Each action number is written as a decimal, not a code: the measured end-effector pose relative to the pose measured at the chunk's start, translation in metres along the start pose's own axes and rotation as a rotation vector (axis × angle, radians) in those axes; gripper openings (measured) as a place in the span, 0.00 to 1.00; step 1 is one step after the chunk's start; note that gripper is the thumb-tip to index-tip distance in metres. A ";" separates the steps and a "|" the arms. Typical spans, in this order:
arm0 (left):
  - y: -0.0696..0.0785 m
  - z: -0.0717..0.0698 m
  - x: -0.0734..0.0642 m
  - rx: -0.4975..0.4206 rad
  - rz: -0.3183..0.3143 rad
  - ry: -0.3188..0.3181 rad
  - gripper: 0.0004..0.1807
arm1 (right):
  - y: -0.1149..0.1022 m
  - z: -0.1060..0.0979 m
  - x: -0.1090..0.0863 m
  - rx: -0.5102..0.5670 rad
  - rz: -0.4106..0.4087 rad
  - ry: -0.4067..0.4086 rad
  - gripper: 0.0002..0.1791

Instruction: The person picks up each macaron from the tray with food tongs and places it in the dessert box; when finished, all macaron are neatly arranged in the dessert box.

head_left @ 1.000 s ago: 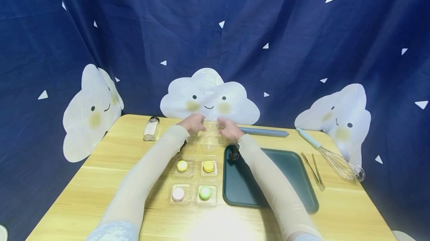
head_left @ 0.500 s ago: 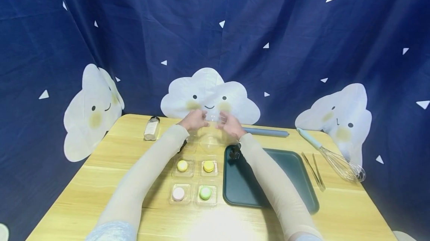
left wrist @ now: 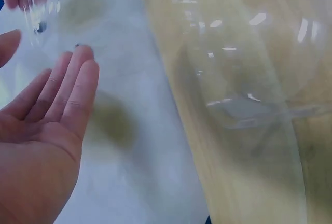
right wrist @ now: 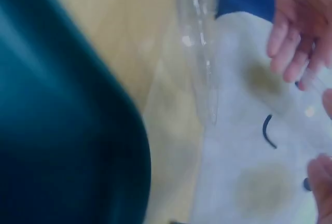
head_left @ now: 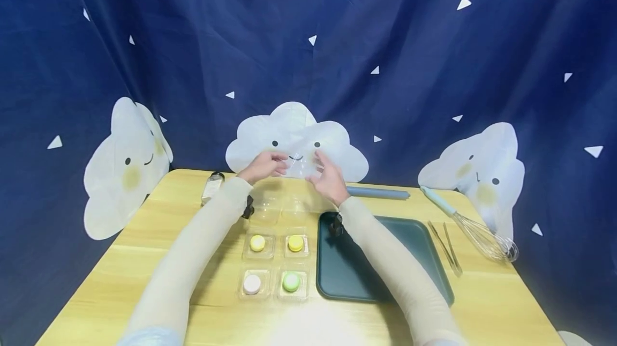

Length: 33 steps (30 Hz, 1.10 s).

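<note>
Seeing left hand [head_left: 265, 166] raised at back edge of table [head_left: 120, 287], against backdrop [head_left: 414, 67]. Fingers straight, thumb apart, palm inward. Right hand [head_left: 331, 180] opposite, across a small gap; can't tell whether gripping or just touching. Clear piece [left wrist: 39, 11] in that gap, by right fingertips; too glary to read its shape.

Below the hands: clear boxes [head_left: 266, 212] near back edge. Nearer: four small boxes [head_left: 268, 254], two rows of two, one macaron [head_left: 291, 281] in each. Only a thin strip of wood between those and left edge of tray [head_left: 347, 276]. Right sleeve [head_left: 400, 271] crossing over tray.

Tongs [head_left: 453, 260] just off tray's right edge, tight there. Whisk [head_left: 487, 236] beyond, wires up at right table edge. Rolling pin [head_left: 378, 193] along back edge, right of right hand. Jar [head_left: 211, 188] close by left sleeve [head_left: 193, 249] in head view. Widest wood: left of that sleeve, out to left table edge.
</note>
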State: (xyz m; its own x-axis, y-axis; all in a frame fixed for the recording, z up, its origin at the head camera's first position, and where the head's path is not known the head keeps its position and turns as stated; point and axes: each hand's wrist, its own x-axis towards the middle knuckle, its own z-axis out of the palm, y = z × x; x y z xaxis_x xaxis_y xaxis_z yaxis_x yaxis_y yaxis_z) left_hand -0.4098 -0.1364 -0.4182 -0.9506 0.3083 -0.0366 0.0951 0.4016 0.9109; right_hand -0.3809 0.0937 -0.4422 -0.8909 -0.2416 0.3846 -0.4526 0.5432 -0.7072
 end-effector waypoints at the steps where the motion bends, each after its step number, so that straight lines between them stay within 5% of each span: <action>1: 0.002 -0.004 -0.001 -0.066 -0.024 -0.015 0.27 | -0.003 -0.002 -0.001 -0.062 -0.072 0.012 0.45; 4: 0.006 -0.017 -0.006 -0.207 -0.072 -0.115 0.31 | -0.011 -0.007 -0.008 -0.296 -0.324 0.020 0.45; 8: 0.011 -0.030 -0.015 -0.306 -0.081 -0.328 0.40 | -0.018 -0.010 -0.017 -0.581 -0.692 0.060 0.44; 12: 0.015 -0.036 -0.023 -0.339 -0.082 -0.482 0.36 | -0.024 -0.010 -0.023 -0.669 -0.974 0.126 0.38; 17: 0.017 -0.040 -0.031 -0.304 -0.146 -0.607 0.32 | -0.024 -0.007 -0.026 -0.649 -1.137 0.159 0.33; 26: 0.010 -0.039 -0.034 -0.306 -0.150 -0.673 0.28 | -0.017 -0.004 -0.032 -0.633 -1.142 0.148 0.32; 30: 0.005 -0.034 -0.036 -0.339 -0.078 -0.596 0.26 | -0.022 -0.005 -0.034 -0.548 -0.937 0.060 0.41; 33: 0.004 -0.027 -0.040 -0.291 -0.007 -0.437 0.26 | -0.029 -0.008 -0.037 -0.376 -0.687 -0.025 0.50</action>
State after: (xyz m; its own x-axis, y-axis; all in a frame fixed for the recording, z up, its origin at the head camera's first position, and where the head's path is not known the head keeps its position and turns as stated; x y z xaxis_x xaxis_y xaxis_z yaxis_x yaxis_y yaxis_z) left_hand -0.3794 -0.1708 -0.4022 -0.7329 0.6625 -0.1550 -0.0564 0.1679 0.9842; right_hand -0.3347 0.0930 -0.4310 -0.4184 -0.6380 0.6464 -0.8636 0.4999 -0.0656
